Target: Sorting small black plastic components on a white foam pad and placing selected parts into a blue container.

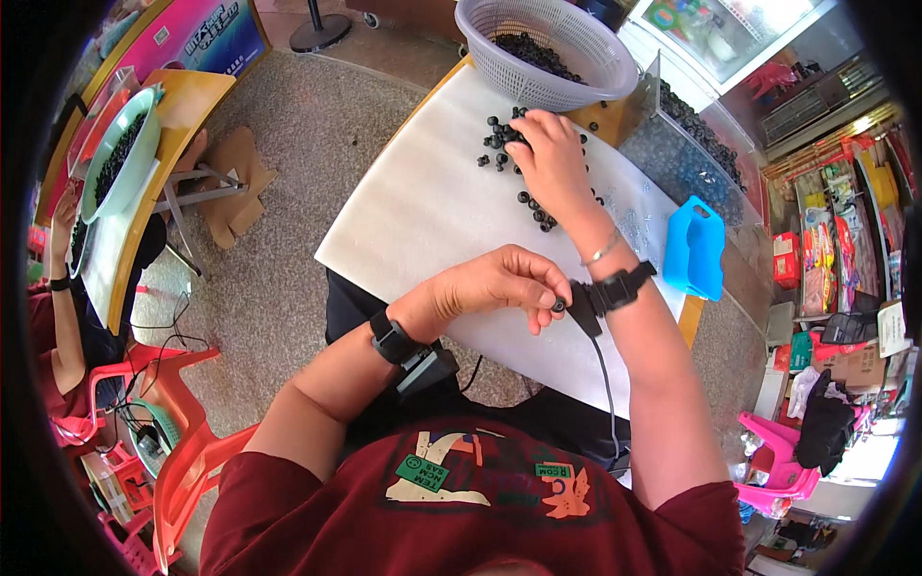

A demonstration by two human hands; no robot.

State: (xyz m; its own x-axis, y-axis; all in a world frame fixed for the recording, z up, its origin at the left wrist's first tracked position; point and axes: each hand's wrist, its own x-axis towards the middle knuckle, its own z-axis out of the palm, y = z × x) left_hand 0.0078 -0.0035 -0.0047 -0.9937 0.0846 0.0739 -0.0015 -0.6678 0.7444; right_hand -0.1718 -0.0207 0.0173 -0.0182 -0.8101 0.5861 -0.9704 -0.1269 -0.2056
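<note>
Close in front of my body, my left hand [501, 288] pinches one small round black part [559, 304] between thumb and fingertips. Farther off, my right hand [552, 165] reaches over a loose cluster of small black round parts [499, 137] on the white tabletop [413, 192]. Its fingers are bent, with the thumb apart from them, and their tips touch or nearly touch the parts. More of the same parts [536, 211] lie under and beside the palm, which partly hides them. What the parts belong to cannot be made out.
A pale plastic basket [595, 91] with black parts stands at the table's far end. Right of it is a clear bin [672, 158]; small clear pieces [634, 228] lie near a blue tray [693, 252]. A cable [607, 384] hangs from my right wrist. Another person sits far left.
</note>
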